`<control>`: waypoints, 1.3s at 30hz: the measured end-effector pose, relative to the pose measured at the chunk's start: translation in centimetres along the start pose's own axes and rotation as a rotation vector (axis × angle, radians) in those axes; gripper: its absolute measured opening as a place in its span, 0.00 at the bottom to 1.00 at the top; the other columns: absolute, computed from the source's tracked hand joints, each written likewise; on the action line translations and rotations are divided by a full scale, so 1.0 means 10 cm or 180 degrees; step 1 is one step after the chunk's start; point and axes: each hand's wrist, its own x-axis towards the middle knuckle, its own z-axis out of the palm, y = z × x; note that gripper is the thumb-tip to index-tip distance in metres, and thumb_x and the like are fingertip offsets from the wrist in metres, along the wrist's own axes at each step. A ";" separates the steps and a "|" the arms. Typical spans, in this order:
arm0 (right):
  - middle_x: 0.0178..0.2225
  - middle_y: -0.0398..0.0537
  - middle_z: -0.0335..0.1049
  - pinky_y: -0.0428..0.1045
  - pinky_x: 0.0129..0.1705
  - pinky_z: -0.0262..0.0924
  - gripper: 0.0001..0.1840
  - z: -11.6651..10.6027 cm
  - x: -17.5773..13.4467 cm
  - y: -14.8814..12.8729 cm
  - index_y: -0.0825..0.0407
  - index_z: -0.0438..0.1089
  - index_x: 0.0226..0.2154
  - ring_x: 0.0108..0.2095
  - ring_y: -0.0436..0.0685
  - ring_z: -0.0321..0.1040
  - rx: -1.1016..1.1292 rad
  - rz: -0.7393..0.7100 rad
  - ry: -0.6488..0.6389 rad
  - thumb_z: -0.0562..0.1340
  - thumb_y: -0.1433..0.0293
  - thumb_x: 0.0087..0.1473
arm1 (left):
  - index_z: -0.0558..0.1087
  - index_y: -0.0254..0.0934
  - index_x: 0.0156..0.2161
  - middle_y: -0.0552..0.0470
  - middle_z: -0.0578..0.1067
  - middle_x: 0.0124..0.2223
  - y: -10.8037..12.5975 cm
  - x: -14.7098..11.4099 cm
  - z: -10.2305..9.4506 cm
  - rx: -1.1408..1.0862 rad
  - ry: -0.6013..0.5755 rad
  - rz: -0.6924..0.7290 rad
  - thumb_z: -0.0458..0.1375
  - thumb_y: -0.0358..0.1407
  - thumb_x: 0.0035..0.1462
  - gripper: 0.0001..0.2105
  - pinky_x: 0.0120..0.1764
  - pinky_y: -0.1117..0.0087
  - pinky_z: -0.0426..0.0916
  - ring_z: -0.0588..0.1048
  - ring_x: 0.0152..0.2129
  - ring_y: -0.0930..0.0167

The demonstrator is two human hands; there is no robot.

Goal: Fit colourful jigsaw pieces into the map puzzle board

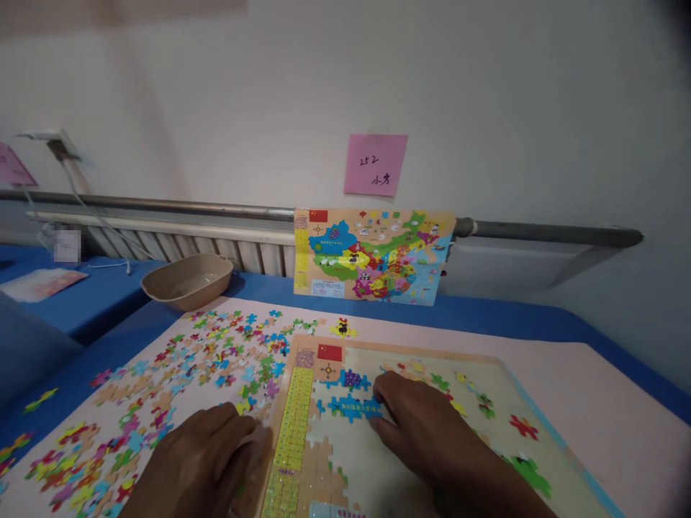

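A jigsaw board (367, 467) lies in front of me, with a flag corner, a yellow legend strip and several joined pieces along its left side. My right hand (418, 417) is over the upper middle of the board. Its finger and thumb are closed around the right end of the blue lettered puzzle pieces (350, 408). Left of the frame, my left hand (202, 450) is low over the paper with its fingers curled together; what they hold, if anything, is hidden. Loose puzzle pieces (129, 432) are spread beside it.
A printed map picture (372, 259) hangs from the pipe (545, 234) behind the table. A beige basin (188, 280) stands at the back left. Several loose pieces, including a red one (523, 426), lie on the board's right half. A pink note (376, 165) is on the wall.
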 end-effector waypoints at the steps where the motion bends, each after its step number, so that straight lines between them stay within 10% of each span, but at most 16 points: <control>1: 0.44 0.54 0.73 0.53 0.38 0.49 0.06 0.00 0.00 0.00 0.51 0.68 0.40 0.41 0.65 0.68 -0.0012 0.0004 0.0011 0.64 0.69 0.59 | 0.77 0.42 0.41 0.52 0.78 0.33 0.00 0.00 -0.01 -0.0014 0.0017 -0.0018 0.50 0.35 0.68 0.12 0.26 0.71 0.70 0.78 0.27 0.69; 21: 0.40 0.54 0.72 0.56 0.40 0.54 0.05 0.10 0.05 0.13 0.50 0.68 0.38 0.40 0.67 0.69 0.0037 -0.0078 0.0130 0.60 0.67 0.58 | 0.74 0.43 0.32 0.51 0.77 0.32 -0.10 0.03 0.02 0.0300 -0.0621 -0.0659 0.53 0.29 0.62 0.10 0.31 0.66 0.66 0.77 0.30 0.65; 39: 0.36 0.52 0.72 0.54 0.36 0.54 0.08 0.05 0.06 0.17 0.49 0.66 0.33 0.37 0.64 0.68 0.0023 -0.0029 0.0090 0.55 0.66 0.64 | 0.72 0.40 0.29 0.49 0.76 0.31 -0.09 0.02 0.10 0.0317 -0.0457 -0.0862 0.53 0.27 0.61 0.11 0.31 0.66 0.63 0.75 0.28 0.65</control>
